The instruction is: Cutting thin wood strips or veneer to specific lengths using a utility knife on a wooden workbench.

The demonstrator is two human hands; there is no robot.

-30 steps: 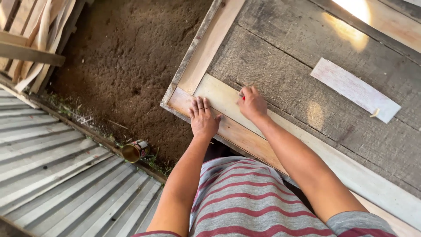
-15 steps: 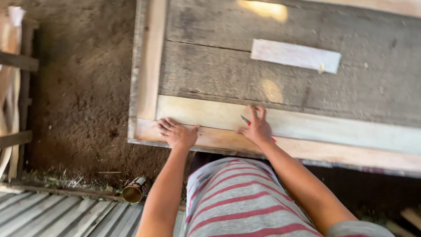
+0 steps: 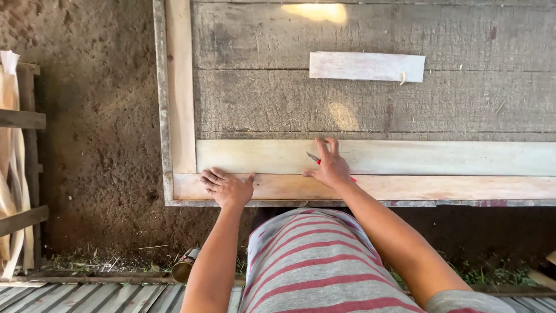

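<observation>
Nearest of all, a grey shirt with red stripes (image 3: 313,261) is seen at the bottom of the view, with both bare forearms reaching up from it toward twelve o'clock. At about eight o'clock from the shirt, a small rusty tin can (image 3: 185,265) lies on the dirt beside corrugated metal sheeting (image 3: 87,297). Beyond the shirt, the left hand (image 3: 226,186) is laid flat, fingers loosely spread, on the near pale wooden board (image 3: 463,186) at the table's edge; nothing is gripped by it. At three o'clock from it, the right hand (image 3: 331,165) is pressed down across the same board and the second pale board (image 3: 452,156) just behind, with a red-handled pencil-like tool (image 3: 315,159) held under the thumb and fingers, its tip pointing toward ten o'clock. Farther off, the weathered grey tabletop (image 3: 260,98) is framed at nine o'clock by an upright pale strip (image 3: 180,87). Farthest, toward one o'clock, a small whitish slat (image 3: 366,66) lies alone on the grey planks. At far nine o'clock, stacked timber (image 3: 17,162) is seen.
</observation>
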